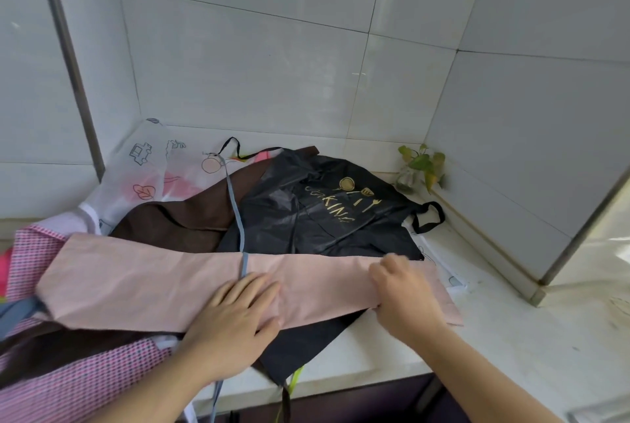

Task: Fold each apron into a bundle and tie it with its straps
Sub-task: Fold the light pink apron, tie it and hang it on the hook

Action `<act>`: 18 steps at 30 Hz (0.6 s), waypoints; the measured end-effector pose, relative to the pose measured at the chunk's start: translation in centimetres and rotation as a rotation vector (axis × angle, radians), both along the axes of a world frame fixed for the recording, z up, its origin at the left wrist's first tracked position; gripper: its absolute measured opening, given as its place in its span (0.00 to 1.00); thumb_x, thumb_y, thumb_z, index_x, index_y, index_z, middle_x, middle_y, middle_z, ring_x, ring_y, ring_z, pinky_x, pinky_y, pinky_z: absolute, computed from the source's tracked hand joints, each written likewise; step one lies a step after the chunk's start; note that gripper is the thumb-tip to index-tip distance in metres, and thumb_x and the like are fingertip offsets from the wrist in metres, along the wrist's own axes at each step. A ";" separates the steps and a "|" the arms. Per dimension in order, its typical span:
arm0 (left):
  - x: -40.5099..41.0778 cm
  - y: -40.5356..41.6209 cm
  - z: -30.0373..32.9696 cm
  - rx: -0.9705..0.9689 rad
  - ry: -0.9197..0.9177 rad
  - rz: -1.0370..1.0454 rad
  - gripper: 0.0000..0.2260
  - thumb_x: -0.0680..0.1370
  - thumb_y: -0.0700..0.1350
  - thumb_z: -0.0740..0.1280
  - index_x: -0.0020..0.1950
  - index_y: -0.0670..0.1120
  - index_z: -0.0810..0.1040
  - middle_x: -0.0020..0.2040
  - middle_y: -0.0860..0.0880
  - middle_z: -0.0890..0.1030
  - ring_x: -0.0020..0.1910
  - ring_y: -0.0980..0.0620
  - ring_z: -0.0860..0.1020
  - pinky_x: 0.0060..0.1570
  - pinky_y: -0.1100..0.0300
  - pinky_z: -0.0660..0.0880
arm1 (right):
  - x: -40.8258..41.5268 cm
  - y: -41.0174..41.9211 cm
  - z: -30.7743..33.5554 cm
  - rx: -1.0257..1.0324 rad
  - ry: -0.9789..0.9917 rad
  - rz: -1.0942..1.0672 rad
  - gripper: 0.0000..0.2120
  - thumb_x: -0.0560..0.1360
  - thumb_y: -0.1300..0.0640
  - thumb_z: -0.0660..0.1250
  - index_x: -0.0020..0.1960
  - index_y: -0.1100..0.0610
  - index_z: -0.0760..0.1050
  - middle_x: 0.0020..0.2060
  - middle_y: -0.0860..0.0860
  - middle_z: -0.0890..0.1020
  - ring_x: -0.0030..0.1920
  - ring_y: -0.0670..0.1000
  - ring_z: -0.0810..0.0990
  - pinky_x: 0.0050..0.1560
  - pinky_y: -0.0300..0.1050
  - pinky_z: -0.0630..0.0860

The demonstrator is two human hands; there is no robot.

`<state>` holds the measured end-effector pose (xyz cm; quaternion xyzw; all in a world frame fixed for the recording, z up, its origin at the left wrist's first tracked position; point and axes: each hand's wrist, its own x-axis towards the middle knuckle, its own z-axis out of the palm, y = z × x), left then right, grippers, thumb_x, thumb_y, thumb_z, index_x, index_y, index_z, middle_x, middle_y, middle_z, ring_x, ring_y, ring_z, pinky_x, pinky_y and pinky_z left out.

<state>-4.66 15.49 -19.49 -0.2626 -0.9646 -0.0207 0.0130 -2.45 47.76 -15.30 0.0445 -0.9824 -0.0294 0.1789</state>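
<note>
Pink apron point(143, 289) lies folded into a long flat band across the pile, running left to right at the near edge of the white surface point(511, 337). Matte woven cloth, soft creases, left end cut at a slant.

Left hand point(235, 320) rests flat on the middle of the band, fingers straight and slightly spread, pressing it down. Right hand point(405, 293) is at the band's right end, fingers curled over the cloth edge, apparently pinching it; the fingertips are hidden, so the exact grip is uncertain.

A grey-blue strap point(235, 207) runs from the back of the pile forward across the band and disappears under the left hand; a strip of the same colour hangs off the front edge below.

Underneath: black apron point(306, 218), glossy and crinkled, with gold "COOKING" print; brown apron point(191, 214), dull and smooth; a translucent white apron with cartoon drawings point(143, 163) at the back; pink checked apron point(75, 388) at near left.

Risks, as judged:
- Band sits on slick black fabric. A fold or roll from the right end could slide the whole stack, or drag the black apron along.
- Strap crossing the band may get trapped inside the fold, leaving too little free to tie.
- Straps of the other aprons lie tangled nearby; wrong one could be picked up.
- If the left hand lifts early, the soft folds may spring open.

Small potted plant point(421, 167) in the right corner, well apart from the work.
</note>
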 end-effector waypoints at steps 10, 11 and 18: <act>0.4 0.6 1.0 0.108 0.009 0.016 0.30 0.84 0.64 0.44 0.85 0.58 0.44 0.84 0.61 0.42 0.82 0.59 0.39 0.76 0.57 0.36 | 2.6 7.0 2.5 -1.909 0.105 -0.552 0.19 0.78 0.53 0.65 0.60 0.68 0.75 0.50 0.65 0.82 0.47 0.65 0.84 0.55 0.58 0.79; 0.5 0.6 1.0 0.098 -0.004 0.020 0.30 0.84 0.64 0.43 0.85 0.58 0.43 0.84 0.61 0.41 0.82 0.59 0.38 0.76 0.57 0.36 | 3.0 6.3 3.0 -2.012 0.041 -0.483 0.20 0.79 0.52 0.63 0.60 0.68 0.76 0.52 0.69 0.83 0.52 0.69 0.85 0.58 0.62 0.79; 0.8 0.7 1.5 0.075 -0.026 0.002 0.30 0.84 0.64 0.43 0.85 0.57 0.43 0.85 0.60 0.42 0.82 0.59 0.39 0.77 0.55 0.37 | 3.5 0.7 4.2 -1.886 -0.284 -0.180 0.12 0.77 0.67 0.64 0.59 0.69 0.79 0.54 0.66 0.83 0.52 0.66 0.83 0.64 0.67 0.78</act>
